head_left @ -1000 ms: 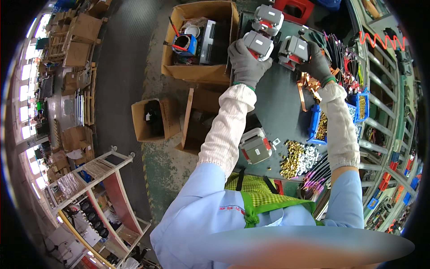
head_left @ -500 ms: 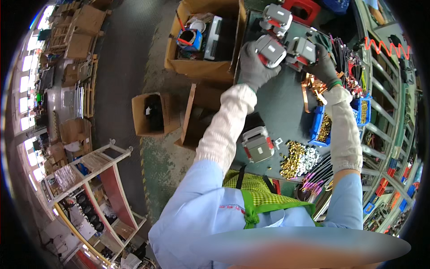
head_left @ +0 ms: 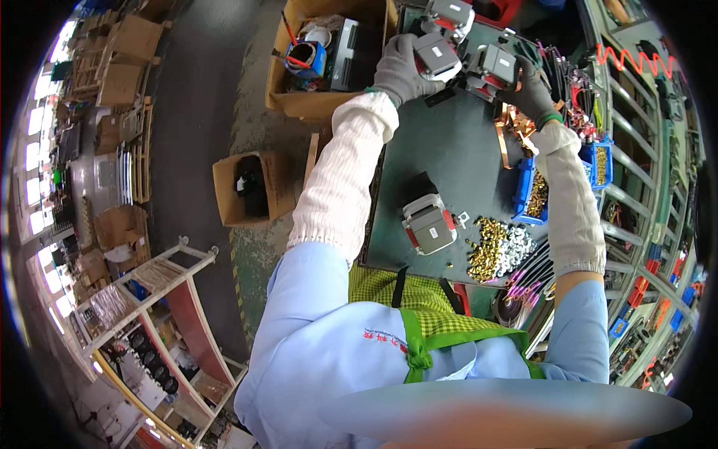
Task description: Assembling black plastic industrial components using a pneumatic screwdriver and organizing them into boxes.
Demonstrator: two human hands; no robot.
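My left hand, in a dark grey glove, is closed round the left side of a grey boxy device with a silvery front edge. A similar device with red side parts is beside it, my gloved right hand gripping its right side. Both are at the far part of the dark worktable; whether they touch the top I cannot tell. Just beyond the left one sits a third such device. Another grey device with a red side lies near the table's front edge.
Brass-coloured fasteners and silvery nuts are heaped at the near right. Blue bins of small brass parts and copper strips line the right side. A cardboard box stands left of the table, a smaller carton nearer.
My left hand and its device have shifted farther off and slightly left, widening the gap to the right-hand device. My right hand keeps its grip. The whole view has shifted slightly.
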